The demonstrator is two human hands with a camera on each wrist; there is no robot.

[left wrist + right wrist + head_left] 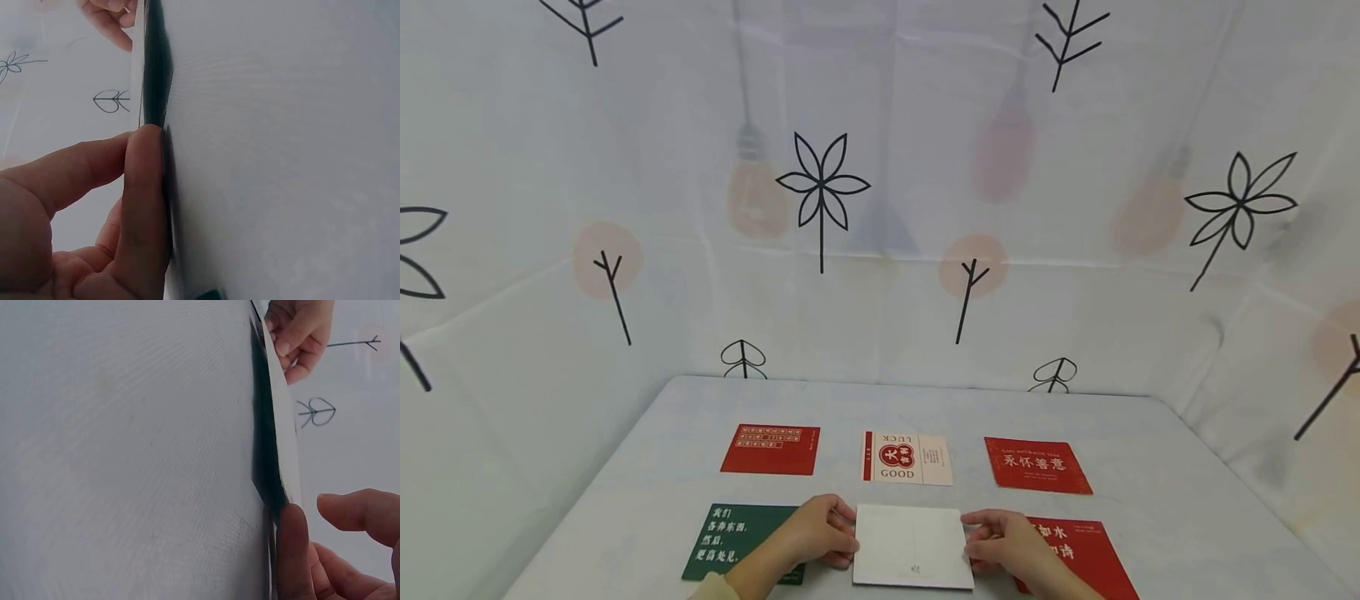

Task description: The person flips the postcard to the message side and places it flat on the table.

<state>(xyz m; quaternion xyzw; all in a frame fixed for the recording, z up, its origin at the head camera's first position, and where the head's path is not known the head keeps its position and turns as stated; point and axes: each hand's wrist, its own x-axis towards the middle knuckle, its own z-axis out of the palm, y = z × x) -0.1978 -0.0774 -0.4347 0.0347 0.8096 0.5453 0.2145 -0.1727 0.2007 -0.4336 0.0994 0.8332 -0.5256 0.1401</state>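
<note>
Item under inspection: a white card (913, 540), blank apart from a small mark near its 6 o'clock edge, situated at the near middle of the bench (625, 533). Left hand (820, 531): at the card's 9 o'clock edge, grip narrow and holding the card, thumb and fingertips bearing on the side. Right hand (1009, 546): at the 3 o'clock edge, grip likewise narrow on the card. Holding opposite edges appears intended to keep the card square and its face uncovered. In both wrist views dark green shows beneath the edge; whether this is the card's underside or another piece, and whether the card sits fully on the surface, cannot be told.

Surrounding items, taken from the white card: green card (737, 537) at 9 o'clock, partly covered by the left hand; cream card (925, 462) at 12; red card with small boxes (771, 457) at 10; red card with one large line of writing (1037, 468) at 2; red card with two large lines (1096, 557) at 3, partly covered by the right hand. Spacing is judged deliberate: two rough rows, gaps between neighbours, each printed face upward for reading
</note>
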